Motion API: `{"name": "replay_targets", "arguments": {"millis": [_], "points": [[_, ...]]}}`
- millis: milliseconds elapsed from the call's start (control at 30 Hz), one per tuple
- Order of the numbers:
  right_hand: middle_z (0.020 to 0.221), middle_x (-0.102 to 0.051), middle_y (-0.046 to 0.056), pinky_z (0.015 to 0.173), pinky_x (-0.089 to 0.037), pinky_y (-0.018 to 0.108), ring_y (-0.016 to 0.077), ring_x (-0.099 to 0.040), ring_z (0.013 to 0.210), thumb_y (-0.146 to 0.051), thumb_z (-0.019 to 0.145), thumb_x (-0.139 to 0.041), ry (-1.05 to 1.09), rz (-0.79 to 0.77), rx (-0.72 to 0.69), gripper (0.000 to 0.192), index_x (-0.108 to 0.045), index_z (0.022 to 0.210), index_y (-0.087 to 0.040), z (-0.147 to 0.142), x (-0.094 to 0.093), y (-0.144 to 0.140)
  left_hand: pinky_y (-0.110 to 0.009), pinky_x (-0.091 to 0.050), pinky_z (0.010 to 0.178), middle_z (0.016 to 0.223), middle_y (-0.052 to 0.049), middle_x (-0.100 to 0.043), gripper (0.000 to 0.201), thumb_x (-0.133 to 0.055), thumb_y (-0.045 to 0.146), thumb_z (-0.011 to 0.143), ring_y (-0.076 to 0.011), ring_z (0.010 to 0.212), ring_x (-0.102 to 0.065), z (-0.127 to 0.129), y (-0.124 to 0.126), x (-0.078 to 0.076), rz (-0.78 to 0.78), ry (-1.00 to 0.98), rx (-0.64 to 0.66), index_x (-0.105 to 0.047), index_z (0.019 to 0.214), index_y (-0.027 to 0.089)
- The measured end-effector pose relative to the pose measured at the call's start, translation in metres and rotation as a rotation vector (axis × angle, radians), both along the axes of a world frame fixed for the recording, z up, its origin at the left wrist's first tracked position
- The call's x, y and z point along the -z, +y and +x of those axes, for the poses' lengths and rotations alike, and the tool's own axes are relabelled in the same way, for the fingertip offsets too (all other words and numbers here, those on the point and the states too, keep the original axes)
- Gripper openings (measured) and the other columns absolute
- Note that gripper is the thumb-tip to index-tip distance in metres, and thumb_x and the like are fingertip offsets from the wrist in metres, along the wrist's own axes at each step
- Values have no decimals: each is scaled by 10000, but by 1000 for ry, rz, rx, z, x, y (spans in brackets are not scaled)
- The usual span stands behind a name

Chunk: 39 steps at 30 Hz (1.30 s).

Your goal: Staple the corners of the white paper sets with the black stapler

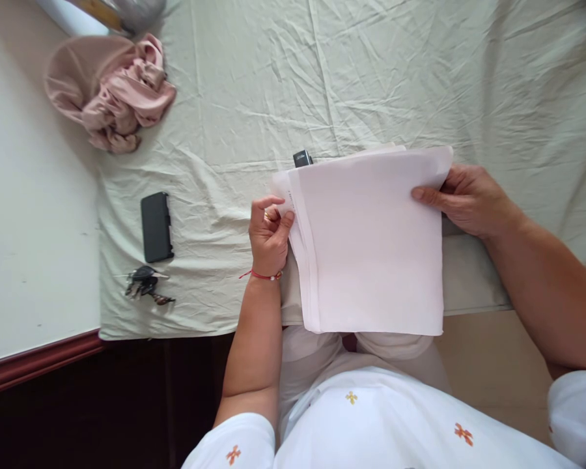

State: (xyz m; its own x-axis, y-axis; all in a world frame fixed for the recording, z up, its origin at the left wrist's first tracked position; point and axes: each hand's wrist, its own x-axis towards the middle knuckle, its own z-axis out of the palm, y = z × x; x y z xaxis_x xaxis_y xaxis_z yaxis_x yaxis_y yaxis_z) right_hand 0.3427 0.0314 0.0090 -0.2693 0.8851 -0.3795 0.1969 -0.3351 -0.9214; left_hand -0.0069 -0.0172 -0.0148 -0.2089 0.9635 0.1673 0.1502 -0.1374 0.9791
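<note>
A stack of white paper sheets (371,241) is held up over the near edge of a table covered with a pale green cloth (283,85). My left hand (269,231) pinches the stack's left edge, thumb and fingers closed on the sheets. At the upper right corner, my right hand (466,198) grips the stack with the thumb on top. A small black object (302,157) pokes out just behind the top left of the papers; most of it is hidden.
A black phone (156,226) lies on the cloth to the left, with a bunch of keys (145,284) below it. A crumpled pink cloth (112,91) sits at the far left. A white surface (29,195) with a dark red edge borders the table.
</note>
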Motion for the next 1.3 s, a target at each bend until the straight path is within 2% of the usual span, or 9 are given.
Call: {"name": "replay_targets", "arguments": {"millis": [100, 167, 333, 400, 600, 767, 867, 1167, 1300], "points": [[1165, -684, 109, 767, -594, 110, 15, -654, 898, -604, 724, -807, 7, 4, 4, 713, -671, 1135, -37, -1, 0, 0, -251, -356, 596, 711, 34, -384, 352, -896, 552, 837, -105, 627, -375, -1, -1, -1, 4, 36, -24, -782, 1010, 267], [1162, -685, 102, 767, -597, 112, 13, -658, 891, -596, 728, -806, 13, 7, 6, 705, -672, 1147, -45, -2, 0, 0, -251, -340, 574, 696, 34, -380, 359, -885, 563, 843, -104, 615, -351, -1, -1, -2, 7, 25, -30, -823, 1030, 263], [1155, -686, 89, 756, -601, 121, 9, -656, 874, -587, 720, -814, 29, 15, 18, 705, -680, 1164, -58, -2, 1, 0, -255, -484, 732, 762, 6, -598, 359, -934, 549, 782, -122, 732, -543, -1, 0, 1, 1, -23, -14, -863, 986, 261], [1154, -686, 93, 750, -600, 121, 11, -656, 870, -586, 709, -822, 30, 14, 21, 712, -680, 1159, -53, -2, 1, 0, -252, -490, 768, 814, -3, -645, 334, -974, 509, 736, -124, 788, -575, -1, 0, 3, 6, -37, -14, -870, 933, 259], [1180, -683, 107, 755, -608, 126, 19, -666, 884, -605, 688, -836, 26, 2, 14, 752, -686, 1166, -45, -2, 2, 0, -252, -442, 695, 760, 4, -598, 279, -989, 465, 725, -121, 750, -543, -3, 3, 5, 27, -26, -9, -841, 793, 238], [1198, -680, 92, 764, -618, 134, 23, -678, 899, -644, 715, -808, 28, 15, 9, 755, -692, 1201, -78, -2, 2, 0, -249, -456, 748, 746, 16, -599, 342, -1012, 453, 690, -114, 748, -544, -6, 3, 7, 0, -55, -6, -778, 738, 208], [1186, -681, 83, 745, -605, 121, 15, -671, 889, -650, 721, -802, 25, 26, 14, 746, -691, 1201, -90, -2, 1, 0, -234, -449, 703, 731, 25, -610, 410, -1026, 458, 662, -99, 704, -533, -5, 2, 8, -48, -103, -19, -719, 725, 194], [1189, -678, 78, 769, -610, 120, 13, -668, 918, -658, 738, -787, 9, 35, 12, 742, -699, 1220, -101, 0, 1, 0, -186, -467, 658, 748, 46, -606, 394, -971, 466, 766, -73, 671, -539, 1, 1, 4, 3, -144, -57, -683, 881, 222], [1181, -681, 83, 746, -597, 110, 11, -665, 895, -657, 742, -783, 4, 34, 8, 732, -700, 1200, -92, 1, 1, 0, -211, -498, 680, 786, 44, -610, 489, -954, 500, 784, -99, 699, -592, 0, 2, 5, 12, -150, -29, -648, 1091, 275]]}}
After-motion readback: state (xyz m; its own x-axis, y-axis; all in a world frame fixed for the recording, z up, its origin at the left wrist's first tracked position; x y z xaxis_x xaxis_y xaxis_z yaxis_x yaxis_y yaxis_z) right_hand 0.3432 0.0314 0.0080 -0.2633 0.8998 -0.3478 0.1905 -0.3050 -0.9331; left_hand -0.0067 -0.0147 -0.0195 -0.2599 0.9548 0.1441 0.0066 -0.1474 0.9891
